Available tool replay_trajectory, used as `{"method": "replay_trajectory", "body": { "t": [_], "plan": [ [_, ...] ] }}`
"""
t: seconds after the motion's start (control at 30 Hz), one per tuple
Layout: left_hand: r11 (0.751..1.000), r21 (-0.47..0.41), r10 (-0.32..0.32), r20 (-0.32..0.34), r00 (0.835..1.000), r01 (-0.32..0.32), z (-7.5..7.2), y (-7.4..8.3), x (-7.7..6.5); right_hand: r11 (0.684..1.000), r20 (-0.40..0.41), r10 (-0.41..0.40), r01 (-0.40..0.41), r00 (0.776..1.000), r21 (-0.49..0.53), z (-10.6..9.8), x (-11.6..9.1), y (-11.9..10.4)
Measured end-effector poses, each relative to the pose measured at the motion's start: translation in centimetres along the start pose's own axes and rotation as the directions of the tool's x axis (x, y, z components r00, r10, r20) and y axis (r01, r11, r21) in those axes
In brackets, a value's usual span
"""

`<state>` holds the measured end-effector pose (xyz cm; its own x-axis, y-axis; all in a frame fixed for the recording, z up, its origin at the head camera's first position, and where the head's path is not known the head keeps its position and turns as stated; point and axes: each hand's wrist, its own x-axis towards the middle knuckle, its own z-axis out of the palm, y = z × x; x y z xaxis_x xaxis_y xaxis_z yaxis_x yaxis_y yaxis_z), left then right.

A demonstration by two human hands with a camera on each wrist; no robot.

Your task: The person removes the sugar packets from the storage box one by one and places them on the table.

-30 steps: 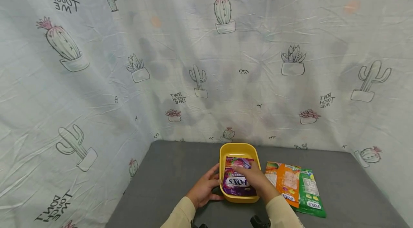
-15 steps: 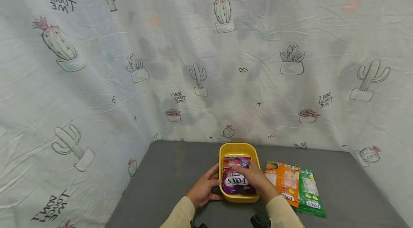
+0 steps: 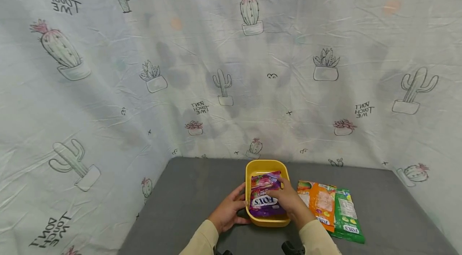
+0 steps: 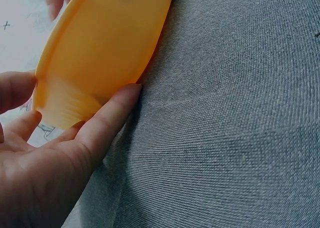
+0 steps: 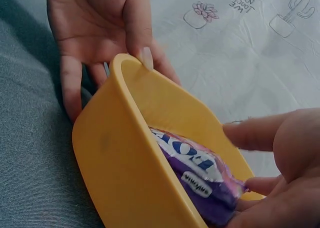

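Observation:
A yellow plastic tub (image 3: 268, 223) stands on the grey table, and a purple Fox's candy packet (image 3: 265, 203) lies tilted inside it. From the left side, my left hand (image 3: 229, 209) holds the tub, its thumb at the rim and its other fingers against the outer wall, as the left wrist view shows. My right hand (image 3: 286, 201) reaches in over the tub's right rim and grips the packet by its right edge. In the right wrist view the fingertips (image 5: 257, 184) are at the packet's edge, while the thumb is raised over it.
Right of the tub, an orange Fox's packet (image 3: 322, 205) lies partly over a green Fox's packet (image 3: 348, 217) on the table (image 3: 202, 183). A pale cactus-print sheet (image 3: 281, 98) hangs behind and to the left.
The purple packet has turned slightly inside the tub, its upper right corner shifting up and away, with my right hand following. My left hand and the tub stay put.

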<state>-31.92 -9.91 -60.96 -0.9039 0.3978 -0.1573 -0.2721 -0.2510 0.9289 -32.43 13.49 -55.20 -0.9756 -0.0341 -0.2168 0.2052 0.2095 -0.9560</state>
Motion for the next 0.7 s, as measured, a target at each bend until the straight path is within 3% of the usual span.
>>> {"method": "replay_trajectory", "body": {
  "t": [0.17, 0.7],
  "plan": [
    [1.000, 0.001, -0.001, -0.003, 1.000, 0.001, -0.03, 0.03, -0.05, 0.997, -0.015, -0.033, 0.034, 0.999, 0.063, -0.17, 0.21, 0.21],
    [1.000, 0.016, -0.001, -0.011, 1.000, 0.001, 0.15, 0.09, -0.19, 0.995, 0.003, -0.037, 0.037, 0.999, 0.089, -0.57, 0.29, 0.54]
  ]
}}
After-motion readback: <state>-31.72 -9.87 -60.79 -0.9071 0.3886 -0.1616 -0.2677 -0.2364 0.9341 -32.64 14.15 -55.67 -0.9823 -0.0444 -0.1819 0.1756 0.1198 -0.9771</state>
